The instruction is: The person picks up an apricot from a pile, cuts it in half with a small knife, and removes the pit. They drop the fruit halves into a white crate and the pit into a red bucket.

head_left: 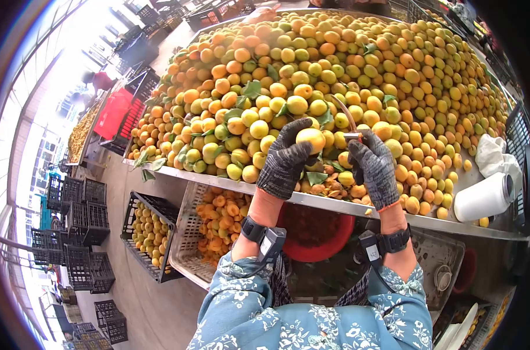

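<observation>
My left hand (286, 158), in a dark grey knitted glove, is closed around a yellow-orange apricot (311, 139) at the near edge of the pile. Beside it, my right hand (374, 166) wears a matching glove and grips a small curved knife (346, 115), its thin blade pointing up and away from me. The knife is apart from the held apricot. Under and beyond both hands spreads a big heap of apricots (311, 73), green to orange, with some leaves mixed in. Brown, mashed scraps (332, 186) lie on the table between my wrists.
The metal table edge (358, 206) runs in front of me. Below it are a red tub (317, 248), a pale crate (186, 233) of opened apricots and a black crate (151, 233) of whole ones. A white container (481, 197) lies at right. Black crates (78, 204) stand stacked at left.
</observation>
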### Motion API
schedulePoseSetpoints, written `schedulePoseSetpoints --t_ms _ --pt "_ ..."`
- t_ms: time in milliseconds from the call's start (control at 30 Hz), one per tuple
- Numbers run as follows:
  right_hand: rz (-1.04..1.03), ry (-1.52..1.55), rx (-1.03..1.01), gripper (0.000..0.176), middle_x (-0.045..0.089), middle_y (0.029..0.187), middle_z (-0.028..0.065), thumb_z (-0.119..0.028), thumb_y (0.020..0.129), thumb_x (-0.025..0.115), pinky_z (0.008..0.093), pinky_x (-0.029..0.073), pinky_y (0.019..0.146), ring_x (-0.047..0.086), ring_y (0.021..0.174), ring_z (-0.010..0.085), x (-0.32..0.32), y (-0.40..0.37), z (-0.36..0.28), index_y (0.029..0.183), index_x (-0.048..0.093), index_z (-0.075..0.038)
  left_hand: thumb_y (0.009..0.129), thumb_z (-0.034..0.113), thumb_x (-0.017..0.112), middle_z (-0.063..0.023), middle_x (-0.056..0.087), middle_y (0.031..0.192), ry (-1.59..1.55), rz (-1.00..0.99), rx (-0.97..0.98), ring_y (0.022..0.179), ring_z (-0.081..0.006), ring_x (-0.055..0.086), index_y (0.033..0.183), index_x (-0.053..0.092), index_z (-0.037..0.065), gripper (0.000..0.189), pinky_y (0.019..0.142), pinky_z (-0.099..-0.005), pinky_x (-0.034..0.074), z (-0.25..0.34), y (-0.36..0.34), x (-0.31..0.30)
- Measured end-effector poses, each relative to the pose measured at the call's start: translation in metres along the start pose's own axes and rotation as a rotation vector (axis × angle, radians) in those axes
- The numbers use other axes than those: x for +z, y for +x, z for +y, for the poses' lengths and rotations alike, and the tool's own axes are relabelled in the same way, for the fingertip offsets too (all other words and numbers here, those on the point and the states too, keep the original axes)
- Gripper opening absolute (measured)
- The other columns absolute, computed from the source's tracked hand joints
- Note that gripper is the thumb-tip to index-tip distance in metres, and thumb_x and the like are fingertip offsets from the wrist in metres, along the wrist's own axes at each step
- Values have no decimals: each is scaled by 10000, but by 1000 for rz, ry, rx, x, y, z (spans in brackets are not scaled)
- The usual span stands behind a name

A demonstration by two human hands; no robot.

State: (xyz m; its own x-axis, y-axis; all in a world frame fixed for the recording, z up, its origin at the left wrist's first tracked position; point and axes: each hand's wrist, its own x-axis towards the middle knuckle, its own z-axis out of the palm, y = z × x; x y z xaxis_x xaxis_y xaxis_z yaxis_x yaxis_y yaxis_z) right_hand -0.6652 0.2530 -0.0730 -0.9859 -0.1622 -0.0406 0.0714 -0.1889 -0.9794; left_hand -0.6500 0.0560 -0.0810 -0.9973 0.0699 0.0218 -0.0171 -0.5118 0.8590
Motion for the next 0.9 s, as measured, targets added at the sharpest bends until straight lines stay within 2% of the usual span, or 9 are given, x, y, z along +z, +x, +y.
schedulePoseSetpoints --t_ms 33,67,133,200,300,500,767,833,900 --pt "-56 32 -10 160 555 686 -27 -195 915 610 192 365 473 469 528 47 3 -1 4 1003 610 -62 814 310 719 -67 593 1095 15 -23 25 935 -161 601 1240 518 65 531 763 -273 534 -1 3 -9" --pt "-112 63 -19 171 554 625 -10 -226 936 587 194 312 355 437 398 50 6 -2 11 1026 592 -80 814 310 719 -67 593 1095 14 -18 31 935 -161 601 1240 518 65 531 763 -273 534 0 3 -12" --pt "-121 24 7 181 562 608 -4 -242 943 578 199 316 354 442 394 57 14 -5 21 997 598 -71 832 372 695 -56 583 1066 -59 88 -23 933 -140 583 1229 518 76 526 765 -258 519 1 5 -15" --pt "-139 23 48 192 540 586 -13 -255 945 576 195 294 357 422 387 53 25 -12 21 987 604 -70 795 307 745 -46 580 1061 -128 58 -54 959 -128 569 1208 524 75 523 787 -255 512 4 4 -19" --pt "-162 78 57 211 508 561 -22 -273 946 575 194 267 361 395 382 49 31 -13 27 981 606 -67 648 113 840 -23 583 1048 433 2 228 999 -133 551 1150 540 60 587 865 -283 491 11 5 -13" --pt "-213 -1 62 228 476 577 -47 -276 951 535 192 248 389 360 414 23 35 -23 10 962 651 -79 546 192 911 -54 616 1004 761 107 385 941 -151 586 1075 569 48 645 846 -302 501 8 7 -20" --pt "-216 -87 -30 230 481 643 -53 -263 958 534 180 295 461 401 526 16 38 -28 7 1002 664 -78 577 186 897 -46 630 990 576 42 271 924 -134 596 1072 576 47 606 828 -289 509 9 6 -22" --pt "-215 -83 -71 223 495 622 -41 -264 951 553 182 282 418 396 475 23 37 -25 14 1005 627 -62 589 179 891 -39 627 986 569 34 275 922 -122 594 1066 575 50 587 831 -283 508 9 5 -20" --pt "-217 -77 -117 231 508 600 -30 -266 944 571 184 269 376 391 424 30 36 -24 15 1008 590 -45 607 129 879 -12 614 970 348 -37 152 924 -107 583 1047 561 72 545 818 -278 515 10 5 -18"
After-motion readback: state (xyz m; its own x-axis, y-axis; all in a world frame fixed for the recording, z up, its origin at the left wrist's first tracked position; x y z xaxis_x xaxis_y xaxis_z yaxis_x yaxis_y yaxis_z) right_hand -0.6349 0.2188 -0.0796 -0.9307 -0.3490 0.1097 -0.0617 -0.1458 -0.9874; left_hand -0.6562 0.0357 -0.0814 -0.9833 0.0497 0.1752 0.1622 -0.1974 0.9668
